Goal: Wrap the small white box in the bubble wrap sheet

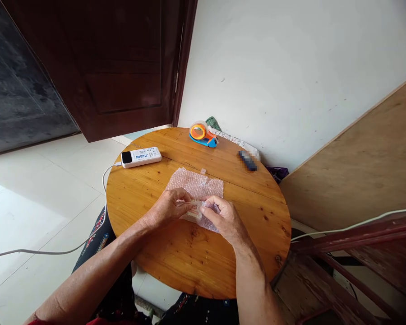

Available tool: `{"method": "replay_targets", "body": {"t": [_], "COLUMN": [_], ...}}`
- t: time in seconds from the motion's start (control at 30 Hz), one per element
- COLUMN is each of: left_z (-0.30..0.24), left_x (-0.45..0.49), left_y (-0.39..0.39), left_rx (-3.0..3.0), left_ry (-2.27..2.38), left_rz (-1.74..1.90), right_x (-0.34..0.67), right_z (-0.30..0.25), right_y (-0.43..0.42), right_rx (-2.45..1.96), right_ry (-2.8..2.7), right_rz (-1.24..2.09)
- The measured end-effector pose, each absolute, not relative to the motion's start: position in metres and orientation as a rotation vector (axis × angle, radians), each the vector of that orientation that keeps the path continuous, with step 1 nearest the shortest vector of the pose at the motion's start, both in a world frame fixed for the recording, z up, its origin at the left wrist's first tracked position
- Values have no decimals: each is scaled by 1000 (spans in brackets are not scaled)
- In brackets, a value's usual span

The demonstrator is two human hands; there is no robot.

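Note:
A pinkish sheet of bubble wrap (211, 184) lies on the round wooden table (186, 259). On the wrap, between my hands, is a small flat pale item (193, 211) with faint reddish marks; its kind cannot be made out. My left hand (171, 206) pinches a clear edge of the wrap above this item, thumb against fingers. Close beside it, my right hand (226, 219) also has thumb and fingertips closed on the wrap, at the right of the item. The fingers partly cover the item and the wrap's folds.
At the table's left edge lies a white power bank (144, 156) with a white cable (104, 180) hanging down. A blue and orange tape dispenser (204, 135) stands at the back. A blurred dark object (247, 160) is at the right. Behind are a wall and a dark door (122, 67).

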State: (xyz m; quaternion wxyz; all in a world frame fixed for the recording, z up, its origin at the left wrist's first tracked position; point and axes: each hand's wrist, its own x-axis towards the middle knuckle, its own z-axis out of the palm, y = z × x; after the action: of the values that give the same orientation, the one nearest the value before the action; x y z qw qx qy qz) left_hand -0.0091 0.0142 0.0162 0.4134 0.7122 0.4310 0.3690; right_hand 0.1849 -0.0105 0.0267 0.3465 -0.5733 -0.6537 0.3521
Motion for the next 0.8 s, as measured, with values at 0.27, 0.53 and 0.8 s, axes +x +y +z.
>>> {"method": "replay_targets", "body": {"t": [0.27, 0.53, 0.8], "left_z": [16, 21, 23], "left_x": [-6, -4, -4], "left_y": [23, 37, 47], "left_rx": [1759, 1816, 1841], "left_ry": [1117, 1108, 1023], "left_rz": [831, 751, 698], "right_x": [201, 209, 156], "right_z": [15, 39, 61], "right_y": [-4, -21, -42], "right_rx": [-1544, -1847, -1467], "right_ry": [-1621, -1714, -2233], "right_rz": [932, 247, 193]}}
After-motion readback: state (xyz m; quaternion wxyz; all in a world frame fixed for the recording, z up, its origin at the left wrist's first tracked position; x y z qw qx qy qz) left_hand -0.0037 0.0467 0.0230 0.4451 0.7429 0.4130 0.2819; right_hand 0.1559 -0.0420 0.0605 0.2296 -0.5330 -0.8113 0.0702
